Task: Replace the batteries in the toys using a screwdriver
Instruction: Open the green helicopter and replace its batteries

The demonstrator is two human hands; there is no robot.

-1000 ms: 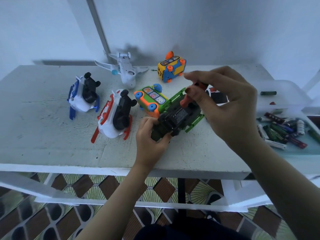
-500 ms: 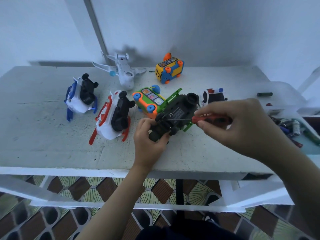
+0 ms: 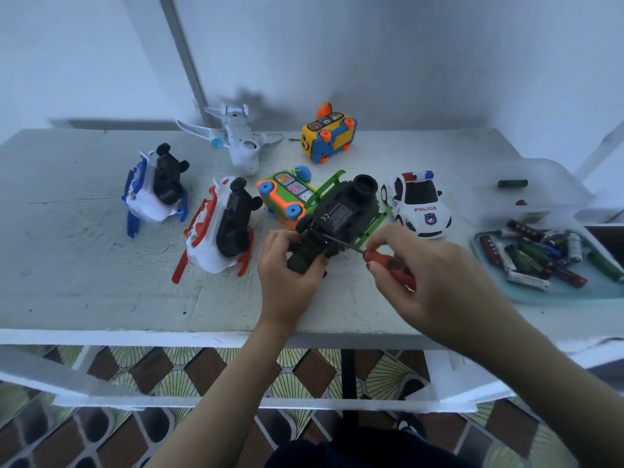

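White table: tray w/ batteries; L grip round green toy, R grip round screwdriver

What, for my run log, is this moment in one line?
left hand: grips dark toy | right hand: holds screwdriver | tip: at toy underside

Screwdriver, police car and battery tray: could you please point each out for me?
screwdriver (image 3: 393,266), head view, red handle.
police car (image 3: 426,214), head view, white bonnet.
battery tray (image 3: 557,294), head view, bare near floor.
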